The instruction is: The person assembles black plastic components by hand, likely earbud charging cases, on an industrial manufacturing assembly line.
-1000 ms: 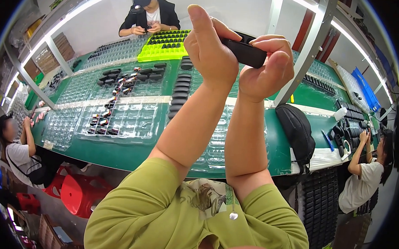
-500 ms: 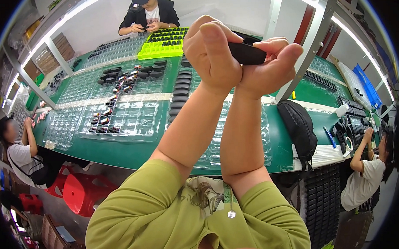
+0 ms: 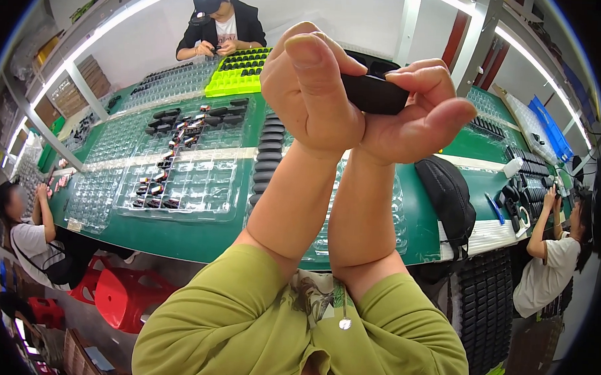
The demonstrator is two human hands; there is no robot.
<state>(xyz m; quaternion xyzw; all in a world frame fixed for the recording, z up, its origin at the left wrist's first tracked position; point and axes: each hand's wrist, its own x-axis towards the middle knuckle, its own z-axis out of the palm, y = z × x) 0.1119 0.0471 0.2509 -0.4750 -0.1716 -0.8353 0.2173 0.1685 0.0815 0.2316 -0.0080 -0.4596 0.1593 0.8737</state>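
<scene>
Raised above the bench, a small black rounded case (image 3: pixel 377 96) is gripped between both my hands. My left hand (image 3: pixel 313 87) pinches its left end, thumb upright and fingers curled behind it. On the other end, the fingers of my right hand (image 3: pixel 418 112) are closed, with the thumb pointing outward. An opening shows along the case's upper side; what lies inside is hidden. Below my forearms are clear plastic trays (image 3: pixel 380 214) and a column of black oval pieces (image 3: pixel 268 160).
Left of my arms, a clear tray (image 3: pixel 213 200) holds several black pieces and small parts. A lime-green tray (image 3: pixel 232 84) stands farther back by a person (image 3: pixel 222 23). A black bag (image 3: pixel 446 200) lies to the right, near a metal post (image 3: pixel 478 44). People sit at both sides.
Both hands and the case have come slightly lower and nearer. The right thumb has swung outward, and more of the case's top opening shows.
</scene>
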